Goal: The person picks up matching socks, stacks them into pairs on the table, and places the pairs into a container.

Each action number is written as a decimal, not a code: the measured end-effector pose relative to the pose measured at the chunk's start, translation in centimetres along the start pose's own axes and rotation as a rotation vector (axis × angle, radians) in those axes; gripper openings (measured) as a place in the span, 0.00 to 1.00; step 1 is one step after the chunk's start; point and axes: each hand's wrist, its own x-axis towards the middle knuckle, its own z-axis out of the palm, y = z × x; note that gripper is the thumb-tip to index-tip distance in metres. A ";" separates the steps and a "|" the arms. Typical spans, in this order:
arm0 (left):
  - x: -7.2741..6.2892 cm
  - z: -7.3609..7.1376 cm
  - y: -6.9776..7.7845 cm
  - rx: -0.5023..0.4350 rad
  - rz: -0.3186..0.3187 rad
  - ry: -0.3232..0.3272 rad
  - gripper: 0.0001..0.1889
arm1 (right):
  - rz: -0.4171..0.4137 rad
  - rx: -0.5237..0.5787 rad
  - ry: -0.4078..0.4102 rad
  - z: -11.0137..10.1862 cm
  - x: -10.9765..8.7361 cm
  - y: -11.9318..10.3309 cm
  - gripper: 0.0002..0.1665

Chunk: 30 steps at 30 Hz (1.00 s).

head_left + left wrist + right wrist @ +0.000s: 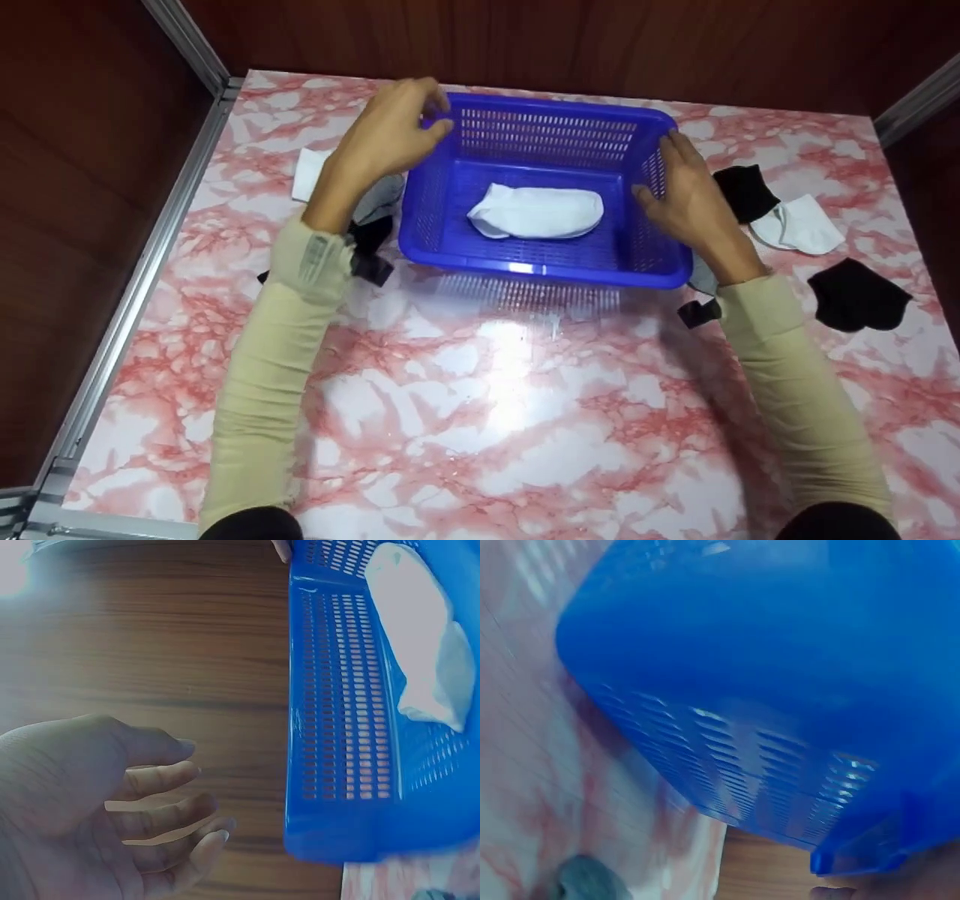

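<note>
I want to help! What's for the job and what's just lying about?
Seemingly for the job:
blue basket
white sock inside it

Probably lying about:
two black socks, right
another white sock between them
grey cloth, left
white cloth, left

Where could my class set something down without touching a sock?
The widest bare patch is the front tabletop, between the basket, left sleeve and right sleeve. Inside the basket, floor shows around its white sock. Crowded: socks right of the basket, partly hidden cloth pieces on its left.
</note>
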 end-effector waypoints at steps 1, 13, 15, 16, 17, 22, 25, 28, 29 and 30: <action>-0.4 0.0 -0.3 -0.007 0.001 0.009 0.16 | 0.003 0.013 0.007 0.2 -0.1 0.1 0.48; -6.2 0.4 -4.8 0.005 -0.044 0.071 0.16 | 0.008 0.032 0.013 1.0 -0.4 0.5 0.49; -7.4 0.5 -5.6 0.006 -0.055 0.077 0.16 | 0.012 0.033 0.001 1.0 -0.4 0.4 0.50; -7.9 0.7 -6.0 0.010 -0.059 0.077 0.16 | 0.015 0.034 -0.002 1.1 -0.4 0.4 0.50; -8.4 0.8 -6.4 0.011 -0.066 0.073 0.16 | 0.018 0.032 -0.003 1.1 -0.5 0.5 0.50; -11.2 1.6 -8.7 0.020 -0.119 0.031 0.17 | 0.016 0.026 0.006 1.2 -0.5 0.4 0.50; -12.8 1.9 -10.2 0.047 -0.163 -0.043 0.22 | 0.012 0.026 0.012 1.2 -0.5 0.4 0.50; -14.4 2.1 -11.4 0.095 -0.244 -0.159 0.29 | 0.008 0.030 0.016 1.1 -0.4 0.4 0.49; -14.9 2.2 -11.7 0.111 -0.275 -0.201 0.31 | 0.011 0.030 0.015 1.1 -0.4 0.4 0.49; -15.3 2.3 -12.0 0.124 -0.308 -0.240 0.34 | 0.016 0.030 0.014 1.1 -0.5 0.4 0.49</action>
